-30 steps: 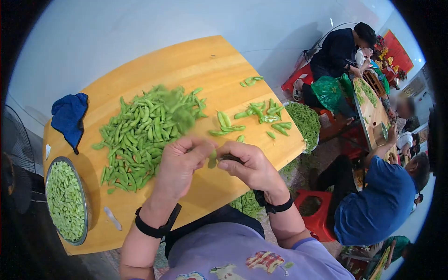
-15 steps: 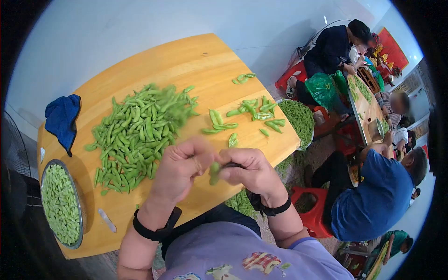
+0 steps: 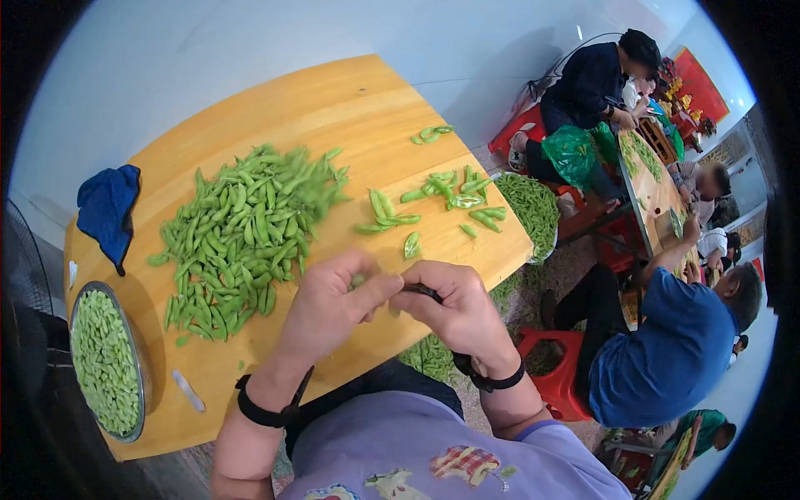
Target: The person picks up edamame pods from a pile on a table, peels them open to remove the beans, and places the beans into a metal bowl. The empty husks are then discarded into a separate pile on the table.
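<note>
The left hand (image 3: 329,308) has moved its thumb right up to the right hand (image 3: 458,312) since the last frame, and in the middle of the frame both are curled, the left gripping a little green bean (image 3: 357,282) and the right gripping a small dark thing (image 3: 423,291). A bowl of beans (image 3: 106,362) sits at the lower left on the table (image 3: 333,100), with a big pile of pods (image 3: 242,233) left of the middle. Farther off, a person in a blue shirt (image 3: 667,350) sits at the right.
</note>
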`<action>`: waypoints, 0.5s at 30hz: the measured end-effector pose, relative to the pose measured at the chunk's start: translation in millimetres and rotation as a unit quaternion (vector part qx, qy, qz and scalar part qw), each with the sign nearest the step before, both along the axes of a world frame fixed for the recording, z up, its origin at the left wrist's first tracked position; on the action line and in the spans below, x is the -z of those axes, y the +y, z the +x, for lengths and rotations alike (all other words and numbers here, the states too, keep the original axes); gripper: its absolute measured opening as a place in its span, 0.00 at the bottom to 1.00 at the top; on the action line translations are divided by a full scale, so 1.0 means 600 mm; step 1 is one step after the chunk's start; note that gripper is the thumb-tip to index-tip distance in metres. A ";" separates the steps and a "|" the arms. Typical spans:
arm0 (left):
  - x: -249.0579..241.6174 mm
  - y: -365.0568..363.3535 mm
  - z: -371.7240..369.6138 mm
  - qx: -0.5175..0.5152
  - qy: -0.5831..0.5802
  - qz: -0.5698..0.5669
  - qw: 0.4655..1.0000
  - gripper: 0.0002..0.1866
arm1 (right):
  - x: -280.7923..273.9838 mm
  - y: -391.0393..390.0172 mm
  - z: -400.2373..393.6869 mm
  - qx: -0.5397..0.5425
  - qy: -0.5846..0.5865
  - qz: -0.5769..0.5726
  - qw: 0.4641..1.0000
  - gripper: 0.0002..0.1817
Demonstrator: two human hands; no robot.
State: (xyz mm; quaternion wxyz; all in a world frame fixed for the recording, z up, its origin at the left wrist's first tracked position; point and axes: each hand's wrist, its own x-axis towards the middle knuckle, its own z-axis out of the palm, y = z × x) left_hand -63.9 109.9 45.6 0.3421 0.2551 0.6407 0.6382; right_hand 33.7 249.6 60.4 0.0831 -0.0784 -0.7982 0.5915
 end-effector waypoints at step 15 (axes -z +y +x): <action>0.021 -0.016 0.000 -0.104 -0.128 0.010 0.986 0.06 | 0.029 -0.007 -0.012 0.098 0.007 0.038 0.994 0.06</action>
